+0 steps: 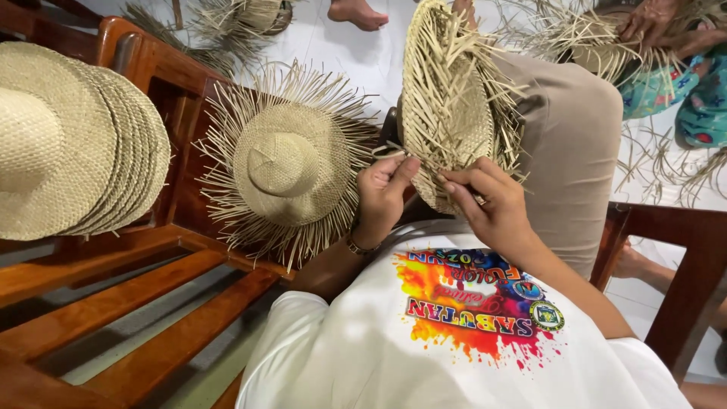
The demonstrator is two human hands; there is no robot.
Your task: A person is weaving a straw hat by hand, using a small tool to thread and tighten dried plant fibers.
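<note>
workpiece: unfinished woven straw hat (pixel 447 98), held on edge over the person's lap, crown side away, underside of the brim toward the camera
location: upper centre of view, resting against the tan trouser leg (pixel 572 144), just above both hands
left hand (pixel 382 198): fingers curled, thumb and forefinger pinched on a few loose strands at the lower brim edge
right hand (pixel 492 208): fingers curled, pinching strands at the same lower edge, just beside the left hand
handling, weight: looks very light, 1 hand would likely carry it
handling, stiffness: woven body probably semi-stiff and springy; free strand ends look thin and floppy
handling, fragility: dry fibre, my guess is strands crease or snap if bent sharply; loose ends would likely pull out if tugged
handling, grip: surface looks matte and ribbed, unlikely to slip
where to hold: best on the tight woven band of the brim, not the fringe; fingertip pinch only for single strands
look: pale tan, flat strips in a close weave, ragged fringe of unwoven ends all round the rim
nearby: 1 similar fringed hat (pixel 286 163) lying crown-up on the wooden bench (pixel 144 284), well apart from the hands
nearby: stack of finished hats (pixel 72 140) with trimmed brims, far left on the bench
other people: another person's hand (pixel 650 21) on more straw work at top right, a bare foot (pixel 357 13) at top centre
</note>
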